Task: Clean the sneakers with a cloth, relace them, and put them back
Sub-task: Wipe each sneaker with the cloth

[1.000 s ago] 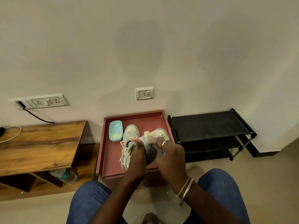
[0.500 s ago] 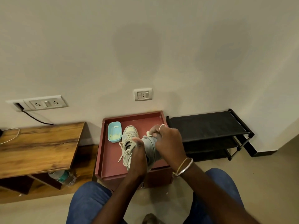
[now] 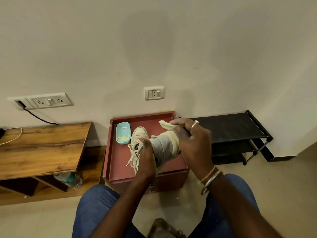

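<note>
At the bottom of the frame, knees in blue denim jeans [image 3: 96, 203] flank the work. Just above them, thin metal bangles [image 3: 208, 179] circle the right wrist.

At lower centre the left hand [image 3: 145, 157] has its grip closed round the collar of a grey-and-cream fabric sneaker [image 3: 164, 146]. The shoe is lifted clear above the counter and tilted. The right hand [image 3: 193, 143] has its grip pinched on a crumpled pale yellow-green cloth [image 3: 165, 125]. A corner of it sticks out above the fingers, close to the shoe's pale rubber edge.

I judge this to be the cleaning step, on one shoe of the pair; relacing and putting back look not yet done. The next move likely calls for pressing the soft cloth flat against that rubber edge and wiping along it while the left hand steadies the shoe.

Behind the hands, the reddish-brown rimmed counter [image 3: 120, 162] carries a second cream sneaker [image 3: 139, 134]. It lies flat, with loose flat laces [image 3: 133, 155] spilling towards the viewer. Just beside it sits an oblong light-blue plastic dish [image 3: 123, 133] holding a pale residue. At right centre stands a black metal-framed shoe rack [image 3: 231, 127], probably where the pair goes back.
</note>
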